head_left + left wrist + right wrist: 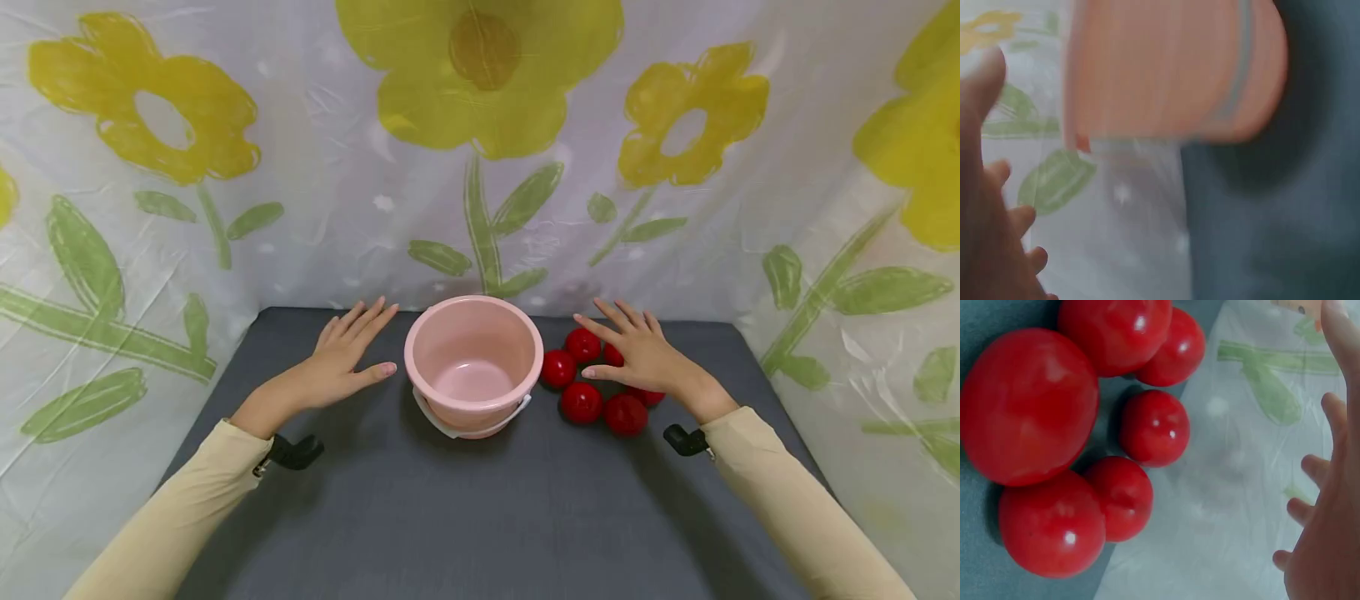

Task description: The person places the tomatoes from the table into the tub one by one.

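Observation:
A pink bucket (442, 346) stands upright on the table with nothing visible inside, its pale handle (442, 427) lowered at the front. To its left the left hand (341, 358) is held out with fingers straight and spread, apart from the bucket. In the left wrist view the bucket wall (1154, 69) is blurred. Right of the bucket lie several glossy red, round, tomato-like fruits (581, 403). Over their right side hovers the right hand (641, 354), fingers extended and spread, partly hiding some in the head view. The right wrist view shows the fruits (1029, 406) clustered, with the hand holding nothing.
A dark grey cloth covers the table (480, 517). A flower-printed sheet (322, 183) hangs at the back and along both sides, close to the table's edges. Black wrist devices (297, 452) sit under both sleeves' cuffs.

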`<control>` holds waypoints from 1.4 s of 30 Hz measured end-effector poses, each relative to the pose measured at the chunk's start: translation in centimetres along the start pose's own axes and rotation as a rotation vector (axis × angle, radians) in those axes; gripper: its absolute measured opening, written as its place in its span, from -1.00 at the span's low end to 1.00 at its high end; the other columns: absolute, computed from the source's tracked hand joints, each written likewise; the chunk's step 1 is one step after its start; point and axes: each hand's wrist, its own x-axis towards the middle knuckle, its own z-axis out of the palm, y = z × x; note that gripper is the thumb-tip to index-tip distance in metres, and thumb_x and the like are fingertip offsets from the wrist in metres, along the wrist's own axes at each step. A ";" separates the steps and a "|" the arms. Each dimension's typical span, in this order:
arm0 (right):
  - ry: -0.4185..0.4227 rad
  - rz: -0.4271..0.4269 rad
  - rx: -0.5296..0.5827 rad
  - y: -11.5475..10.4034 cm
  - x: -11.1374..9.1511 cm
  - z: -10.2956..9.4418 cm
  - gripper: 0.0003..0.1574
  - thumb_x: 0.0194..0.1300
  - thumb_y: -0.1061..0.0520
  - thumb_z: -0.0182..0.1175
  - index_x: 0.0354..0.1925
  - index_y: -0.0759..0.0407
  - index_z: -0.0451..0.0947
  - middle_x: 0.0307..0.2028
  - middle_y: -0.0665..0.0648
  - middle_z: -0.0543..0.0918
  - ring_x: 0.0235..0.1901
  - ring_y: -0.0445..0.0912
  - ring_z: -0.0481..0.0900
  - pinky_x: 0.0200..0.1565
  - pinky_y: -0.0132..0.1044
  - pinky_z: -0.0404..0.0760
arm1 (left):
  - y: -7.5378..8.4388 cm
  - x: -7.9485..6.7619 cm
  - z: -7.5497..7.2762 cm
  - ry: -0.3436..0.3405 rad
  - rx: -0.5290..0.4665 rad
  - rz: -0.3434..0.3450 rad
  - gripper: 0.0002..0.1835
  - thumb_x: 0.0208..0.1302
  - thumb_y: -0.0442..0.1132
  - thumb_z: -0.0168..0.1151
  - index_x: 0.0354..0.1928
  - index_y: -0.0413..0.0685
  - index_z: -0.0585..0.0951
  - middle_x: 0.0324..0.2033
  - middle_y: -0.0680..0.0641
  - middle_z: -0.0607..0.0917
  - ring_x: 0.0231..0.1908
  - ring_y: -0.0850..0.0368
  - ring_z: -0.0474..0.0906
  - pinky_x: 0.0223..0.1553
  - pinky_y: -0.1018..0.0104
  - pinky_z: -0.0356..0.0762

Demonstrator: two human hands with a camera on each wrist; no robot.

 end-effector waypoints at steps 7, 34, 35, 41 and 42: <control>-0.003 -0.066 0.020 0.5 1.1 -0.2 0.15 0.17 -0.41 0.28 0.55 -0.28 -0.04 0.59 0.16 -0.08 0.54 0.26 -0.12 0.42 0.43 -0.12 | 1.2 0.1 0.3 0.097 -0.546 -0.082 -0.18 0.46 -0.03 0.13 0.58 0.21 -0.10 0.55 -0.13 0.08 0.51 -0.25 0.07 0.41 -0.28 0.21; -0.047 0.043 0.349 5.2 6.3 2.1 -0.27 0.16 0.14 0.44 0.30 0.08 0.50 0.31 0.24 0.52 0.35 0.17 0.39 0.38 0.15 0.37 | 3.8 0.4 3.9 0.113 -1.276 -0.364 -0.35 0.47 -0.30 0.09 0.48 -0.25 0.11 -0.20 0.18 0.65 -0.14 0.34 0.65 0.00 0.24 0.71; -0.049 0.051 0.361 5.3 6.4 2.2 -0.29 0.16 0.15 0.43 0.29 0.10 0.50 0.30 0.24 0.53 0.34 0.18 0.40 0.37 0.15 0.38 | 3.8 0.4 3.9 0.117 -1.279 -0.371 -0.35 0.47 -0.30 0.09 0.48 -0.25 0.10 -0.22 0.18 0.64 -0.15 0.33 0.65 -0.01 0.25 0.72; -0.077 0.072 0.388 5.7 6.7 2.7 -0.33 0.16 0.16 0.43 0.25 0.16 0.54 0.25 0.30 0.56 0.27 0.21 0.46 0.30 0.18 0.45 | 4.0 0.4 4.4 0.137 -1.307 -0.426 -0.34 0.44 -0.33 0.11 0.48 -0.23 0.11 -0.22 0.14 0.62 -0.18 0.31 0.64 -0.06 0.29 0.73; -0.081 0.073 0.387 5.8 6.8 2.7 -0.34 0.16 0.16 0.43 0.24 0.16 0.54 0.25 0.30 0.56 0.26 0.20 0.47 0.28 0.17 0.46 | 4.0 0.4 4.4 0.141 -1.313 -0.433 -0.34 0.43 -0.34 0.12 0.47 -0.23 0.11 -0.22 0.13 0.62 -0.19 0.31 0.64 -0.07 0.29 0.73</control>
